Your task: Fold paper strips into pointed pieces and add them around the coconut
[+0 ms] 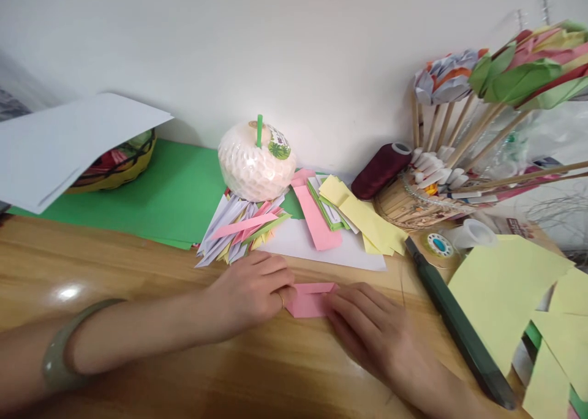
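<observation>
A small pink paper [309, 304] with a folded flap along its far edge lies on the wooden table between my hands. My left hand [257, 290] pinches its left end, fingers bent over it. At the other end, my right hand [367, 321] has its fingers pressed together on the paper's right edge. Just beyond my left hand is a pile of folded paper strips [248, 229] in white, pink, yellow and green. Pink paper pieces [316, 217] and yellow paper pieces [367, 217] rest on a white sheet behind my right hand.
A wrapped coconut [257, 165] with a green straw stands at the back on green paper [179, 192]. To the right are a dark thread spool [381, 169], a basket [404, 204] of sticks and paper flowers, a dark green box cutter [459, 327] and yellow sheets [505, 290].
</observation>
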Available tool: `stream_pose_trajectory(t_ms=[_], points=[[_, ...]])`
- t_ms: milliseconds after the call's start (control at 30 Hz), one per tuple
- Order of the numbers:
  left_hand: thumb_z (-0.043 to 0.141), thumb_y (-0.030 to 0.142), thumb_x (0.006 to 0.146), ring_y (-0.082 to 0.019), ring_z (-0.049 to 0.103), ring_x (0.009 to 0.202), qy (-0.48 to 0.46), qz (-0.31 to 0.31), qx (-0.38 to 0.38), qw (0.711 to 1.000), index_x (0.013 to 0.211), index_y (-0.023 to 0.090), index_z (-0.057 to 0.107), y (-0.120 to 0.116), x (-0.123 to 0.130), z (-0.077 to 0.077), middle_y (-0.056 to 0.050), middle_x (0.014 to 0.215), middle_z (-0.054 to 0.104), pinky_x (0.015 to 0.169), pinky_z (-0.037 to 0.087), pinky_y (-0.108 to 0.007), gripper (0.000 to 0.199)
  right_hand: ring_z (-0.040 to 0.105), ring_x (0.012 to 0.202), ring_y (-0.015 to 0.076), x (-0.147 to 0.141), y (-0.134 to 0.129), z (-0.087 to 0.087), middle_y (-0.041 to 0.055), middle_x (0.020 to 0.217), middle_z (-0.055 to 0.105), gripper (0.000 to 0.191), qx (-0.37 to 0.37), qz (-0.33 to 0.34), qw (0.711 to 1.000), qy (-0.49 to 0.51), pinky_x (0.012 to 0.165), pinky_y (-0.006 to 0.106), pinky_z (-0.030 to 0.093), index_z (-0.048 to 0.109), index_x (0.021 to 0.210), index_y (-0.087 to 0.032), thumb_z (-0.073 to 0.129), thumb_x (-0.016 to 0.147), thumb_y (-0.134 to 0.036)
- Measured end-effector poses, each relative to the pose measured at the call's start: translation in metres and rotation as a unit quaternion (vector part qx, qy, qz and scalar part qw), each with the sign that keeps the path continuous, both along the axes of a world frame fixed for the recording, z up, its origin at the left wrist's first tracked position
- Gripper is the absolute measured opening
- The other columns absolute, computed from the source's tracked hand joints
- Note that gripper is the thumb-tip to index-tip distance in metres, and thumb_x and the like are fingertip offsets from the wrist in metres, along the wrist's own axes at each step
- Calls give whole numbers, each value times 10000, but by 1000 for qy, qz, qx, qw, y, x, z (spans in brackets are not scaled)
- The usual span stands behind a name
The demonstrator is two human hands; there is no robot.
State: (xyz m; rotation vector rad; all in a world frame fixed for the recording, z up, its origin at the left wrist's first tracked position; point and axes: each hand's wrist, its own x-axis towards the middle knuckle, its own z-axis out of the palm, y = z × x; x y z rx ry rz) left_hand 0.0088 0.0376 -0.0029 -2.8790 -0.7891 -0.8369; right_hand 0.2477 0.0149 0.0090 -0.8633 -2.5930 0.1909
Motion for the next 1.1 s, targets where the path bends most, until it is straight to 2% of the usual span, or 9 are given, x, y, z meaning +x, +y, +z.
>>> stream_pose_trajectory(t_ms=[133,233,367,500,633,733,833,967,1100], points=[[456,65,888,-186,510,723,66,4,35,997,683,132,612,-13,3,-1,-57,779,630,654,410,-322,267,592,848,212,-2,1,3,112,935,632,219,-27,-37,999,-13,716,354,538,610,1083,-109,504,912,-195],[452,55,867,-206,536,767,102,1,60,993,772,104,634,-21,3,0,-100,843,643,681,431,-331,211,592,865,228,0,5,6,116,945,632,229,-28,-27,999,-29,728,380,537,617,1088,-118,508,912,-216],[366,62,903,-199,564,764,71,-6,97,993,900,66,638,-23,1,2,-102,837,659,706,450,-325,272,587,861,211,6,11,5,105,954,643,206,-36,7,999,-2,723,357,530,605,1085,-125,525,902,-179],[438,84,894,-184,574,754,50,8,102,993,842,101,632,-21,0,0,-69,767,652,711,463,-312,201,599,809,188,8,16,4,76,880,659,122,-31,25,999,26,688,329,523,608,975,-147,522,888,-136],[517,86,862,-189,580,744,43,10,71,996,799,112,629,-20,2,-1,-50,729,636,675,474,-302,130,606,789,181,6,18,4,68,873,667,115,-20,35,999,24,681,324,519,605,942,-160,522,882,-110],[513,77,865,-179,568,729,33,12,32,999,782,117,634,-18,4,1,-43,701,621,643,475,-279,153,595,762,176,4,17,4,60,839,657,120,-42,13,998,34,656,313,510,600,929,-166,502,888,-109],[507,97,882,-161,548,717,-10,41,-56,998,752,133,643,-15,5,5,-33,693,616,635,477,-257,192,587,769,173,3,15,4,60,844,640,127,-84,-20,995,53,649,307,502,596,917,-180,481,898,-130],[526,155,891,-161,537,770,-62,74,-161,982,755,175,664,-14,4,9,-22,772,642,669,480,-266,194,584,803,176,3,13,4,60,888,636,88,-120,-30,990,66,676,313,498,597,927,-193,519,900,-161],[518,191,895,-186,534,831,-32,101,-174,979,783,188,661,-19,5,9,-33,833,644,691,486,-297,182,585,804,170,5,13,2,59,904,639,68,-129,-30,988,75,673,306,501,592,929,-187,533,903,-166]])
